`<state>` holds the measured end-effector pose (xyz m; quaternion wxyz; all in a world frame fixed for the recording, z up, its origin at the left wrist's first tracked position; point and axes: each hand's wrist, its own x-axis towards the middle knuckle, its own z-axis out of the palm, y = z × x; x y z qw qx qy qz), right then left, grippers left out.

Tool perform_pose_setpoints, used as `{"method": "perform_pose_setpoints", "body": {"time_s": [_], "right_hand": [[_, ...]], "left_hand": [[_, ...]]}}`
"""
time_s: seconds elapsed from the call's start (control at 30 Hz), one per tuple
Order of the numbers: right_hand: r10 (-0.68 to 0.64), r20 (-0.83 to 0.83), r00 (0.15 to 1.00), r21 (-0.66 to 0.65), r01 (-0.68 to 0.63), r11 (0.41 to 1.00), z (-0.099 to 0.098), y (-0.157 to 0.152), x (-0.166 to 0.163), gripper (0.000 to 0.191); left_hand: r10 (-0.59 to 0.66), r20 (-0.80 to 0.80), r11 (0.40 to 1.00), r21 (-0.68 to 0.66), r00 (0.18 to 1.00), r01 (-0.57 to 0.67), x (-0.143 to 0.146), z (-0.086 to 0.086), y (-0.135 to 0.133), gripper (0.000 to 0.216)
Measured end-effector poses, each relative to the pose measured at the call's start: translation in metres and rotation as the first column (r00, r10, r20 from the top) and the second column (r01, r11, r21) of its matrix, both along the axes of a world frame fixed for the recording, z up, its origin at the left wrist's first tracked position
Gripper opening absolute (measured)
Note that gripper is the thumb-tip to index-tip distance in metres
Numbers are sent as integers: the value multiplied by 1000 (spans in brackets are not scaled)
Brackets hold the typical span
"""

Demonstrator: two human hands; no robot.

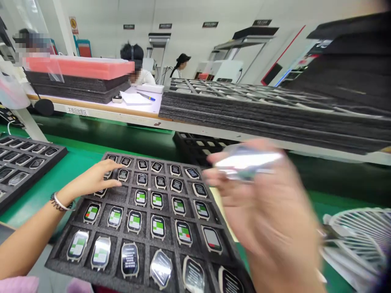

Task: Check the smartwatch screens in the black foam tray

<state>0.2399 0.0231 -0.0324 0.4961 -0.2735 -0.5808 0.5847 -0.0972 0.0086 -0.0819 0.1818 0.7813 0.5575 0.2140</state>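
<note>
A black foam tray point(128, 199) lies in front of me, its compartments holding several smartwatch bodies without straps. Some screens show green and white blocks, like one smartwatch point(158, 226); others show white text on black, like another smartwatch point(130, 259). My left hand point(99, 177) reaches over the tray's far left part, thumb and index finger apart, beside a vacant compartment. Its other fingers are partly hidden. Raised above the tray's right side, my right hand point(265, 211) grips a smartwatch point(249, 162) between thumb and fingers. Both are blurred, and glare whitens the screen.
Another filled foam tray point(27, 162) sits at the left on the green mat. A shelf beyond carries stacked foam trays point(214, 108) and a pink foam stack point(82, 67). A small white fan point(363, 236) stands at the right. People point(148, 79) sit across the shelf.
</note>
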Motion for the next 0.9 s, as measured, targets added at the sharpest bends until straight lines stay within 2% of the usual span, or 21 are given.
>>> {"method": "perform_pose_setpoints", "body": {"time_s": [0.07, 0.13, 0.17, 0.23, 0.33, 0.47, 0.6, 0.73, 0.9], "right_hand": [[170, -95, 981, -171, -185, 968, -12, 7, -18, 38], [342, -177, 923, -364, -385, 848, -30, 16, -35, 46], [388, -199, 900, -422, -436, 795, -39, 20, -41, 48], [419, -217, 881, -460, -471, 752, -53, 24, -49, 49], [407, -152, 900, -431, -432, 792, -66, 27, -52, 48], [370, -66, 927, -383, -366, 848, -71, 30, -53, 41], [372, -116, 921, -426, -385, 819, -74, 32, -54, 32], [381, -172, 908, -474, -415, 776, -75, 32, -54, 44], [421, -161, 892, -463, -445, 766, -74, 29, -54, 55]], "left_hand": [[-108, 62, 994, 11, 992, 108, 25, 6, 7, 53], [-220, 106, 975, 15, 970, 220, 48, 8, 11, 39], [-268, 120, 963, 11, 956, 269, 57, 7, 12, 30], [-325, 136, 945, 14, 936, 327, 70, 2, 12, 14], [-316, 160, 949, 60, 935, 310, 77, -10, 11, 10], [-239, 237, 971, 68, 942, 229, 71, -25, 13, 22], [-188, 307, 982, 91, 933, 168, 68, -24, 11, 46], [-198, 213, 970, 181, 957, 161, 73, -20, 6, 71], [-248, 50, 939, 258, 967, 228, 78, -24, 8, 51]]}}
